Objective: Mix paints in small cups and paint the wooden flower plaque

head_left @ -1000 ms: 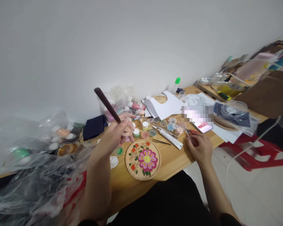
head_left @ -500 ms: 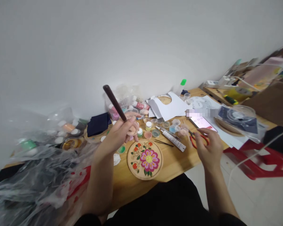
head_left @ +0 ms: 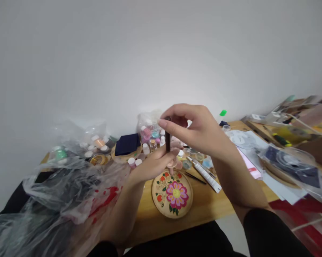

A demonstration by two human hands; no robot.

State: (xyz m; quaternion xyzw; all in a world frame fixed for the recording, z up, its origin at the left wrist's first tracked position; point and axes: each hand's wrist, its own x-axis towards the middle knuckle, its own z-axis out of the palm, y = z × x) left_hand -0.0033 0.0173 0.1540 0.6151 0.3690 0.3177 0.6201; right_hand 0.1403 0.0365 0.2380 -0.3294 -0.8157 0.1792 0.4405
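My left hand (head_left: 152, 164) reaches in over the table with its fingers curled. It holds a small cup (head_left: 172, 163) of peach-coloured material, and a dark brown stick (head_left: 167, 142) stands upright from between its fingers. My right hand (head_left: 194, 126) is above it, thumb and fingers closed around the stick's top end. Just below both hands lies a round wooden board (head_left: 187, 208) with a pink flower, orange blooms and green leaves in raised outlines. A white tube (head_left: 206, 175) and a thin black tool (head_left: 195, 177) rest to the board's right.
Clear plastic bags (head_left: 70, 192) cover the left side. Dark blue cloth (head_left: 127, 144) and small white-capped jars (head_left: 131, 162) stand behind my left hand. A phone (head_left: 248, 163) and white papers (head_left: 275, 178) lie on the right. A red stool (head_left: 300, 214) is below the table's right end.
My right hand has left the orange-handled scissors and moved left and up to the top of the brown stick. The stick has gone from leaning left to nearly upright. My view has shifted left.
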